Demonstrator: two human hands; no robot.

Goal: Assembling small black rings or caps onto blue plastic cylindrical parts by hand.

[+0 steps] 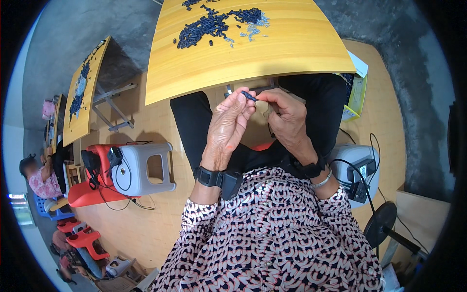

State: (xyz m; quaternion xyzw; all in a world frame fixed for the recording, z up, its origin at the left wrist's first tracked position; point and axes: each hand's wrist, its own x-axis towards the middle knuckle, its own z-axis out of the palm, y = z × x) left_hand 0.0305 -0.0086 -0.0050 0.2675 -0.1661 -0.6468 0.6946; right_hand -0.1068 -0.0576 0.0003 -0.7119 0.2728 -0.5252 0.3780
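Just off the near edge of the wooden table (272, 58), a small dark cylindrical piece (248, 96) is pinched between the thumb and fingers of my left hand (226, 120). My right hand (288, 117) is closed in a pinch and meets the piece's right end; whatever its fingertips hold is hidden. Farther up the tabletop lies a loose heap of similar short black cylinders (202, 30), with a second black cluster (249, 15) to its right. Small silvery metal bits (253, 32) are scattered beside them.
Grey plastic stools (141, 170) (357, 168) with black devices and cables flank me. A yellow-green crate (357, 95) stands right of the table. A black round-based stand (381, 224) is at lower right. Far left, another table (87, 87) holds similar parts, and people (44, 180) sit beyond it.
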